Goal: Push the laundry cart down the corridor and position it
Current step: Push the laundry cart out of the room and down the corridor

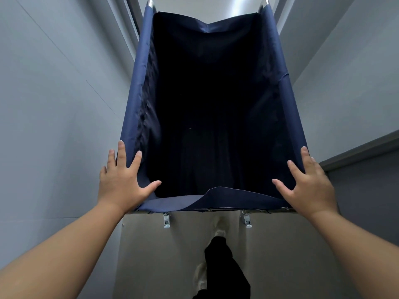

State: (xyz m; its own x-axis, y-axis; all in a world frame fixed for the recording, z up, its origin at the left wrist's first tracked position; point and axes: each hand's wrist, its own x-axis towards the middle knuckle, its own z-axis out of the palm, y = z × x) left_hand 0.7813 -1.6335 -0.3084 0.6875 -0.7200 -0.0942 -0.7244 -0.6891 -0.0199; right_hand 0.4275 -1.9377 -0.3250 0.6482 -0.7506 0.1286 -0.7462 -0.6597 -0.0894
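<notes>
The laundry cart (138, 83) is a deep navy fabric bin on a metal frame, filling the middle of the view with its dark inside showing nothing. My left hand (123, 180) lies flat on the near left corner of its rim, fingers spread over the fabric. My right hand (306, 182) rests the same way on the near right corner. Neither hand wraps around the frame; both press with open palms. Two metal clips (166, 220) hang under the near edge.
Grey walls close in on the left (54, 104) and right (356, 72) of the narrow corridor. A darker panel with a ledge (367, 152) juts out at the right. Pale floor (162, 255) and my dark trouser leg (222, 262) lie below the cart.
</notes>
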